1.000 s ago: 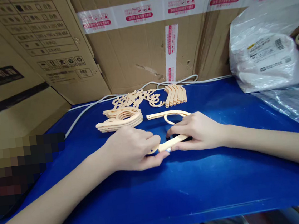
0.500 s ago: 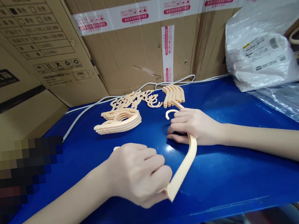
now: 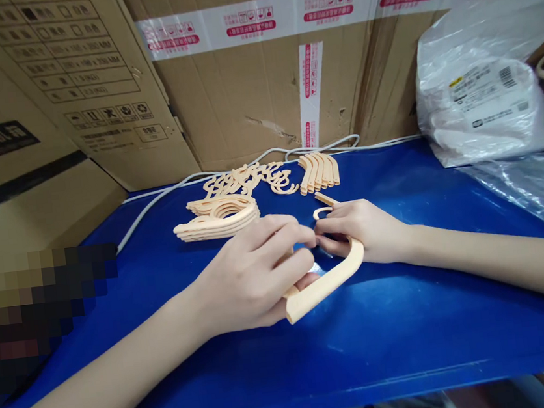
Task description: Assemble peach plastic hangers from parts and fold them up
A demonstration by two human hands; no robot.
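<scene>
Both hands grip one peach plastic hanger [image 3: 330, 279] over the blue table [image 3: 414, 332]. My left hand [image 3: 255, 274] is curled round its near arm, fingers reaching toward the middle. My right hand [image 3: 358, 230] is closed on the hanger's middle, by its small hook. Behind them lie a stack of folded hangers [image 3: 219, 216], a loose pile of hooks [image 3: 250, 180] and a row of curved hanger arms [image 3: 318, 171].
Taped cardboard boxes [image 3: 261, 67] wall off the back and left. A white cable [image 3: 163, 197] runs along the table's rear edge. A clear plastic bag with a label [image 3: 480, 95] sits at the right, with more plastic sheet below it.
The left hand has risen from the table's front and moved in toward the right hand, swinging the hanger's near arm inward. The right hand stayed near the hook.
</scene>
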